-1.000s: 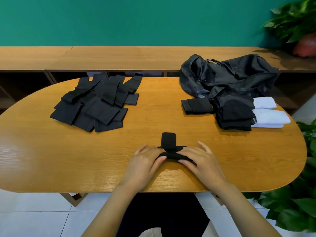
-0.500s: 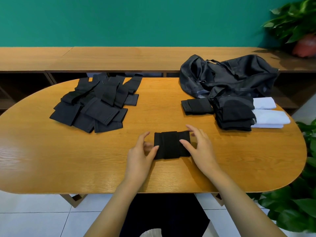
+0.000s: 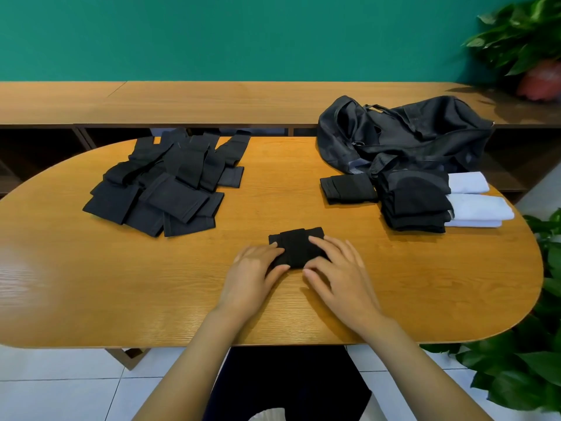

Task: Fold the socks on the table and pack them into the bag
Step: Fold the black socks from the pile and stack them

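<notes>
Oval wooden table before a green wall. At 10 o'clock, a large pile of socks lies unfolded. At 6 o'clock, the left hand pinches the left end of a black sock folded into a compact block; the right hand presses it with flat fingers. At 2 o'clock, folded socks sit stacked outside the bag, which lies at 1 o'clock. Assessment: folding under halfway; packing not begun, as far as visible.
</notes>
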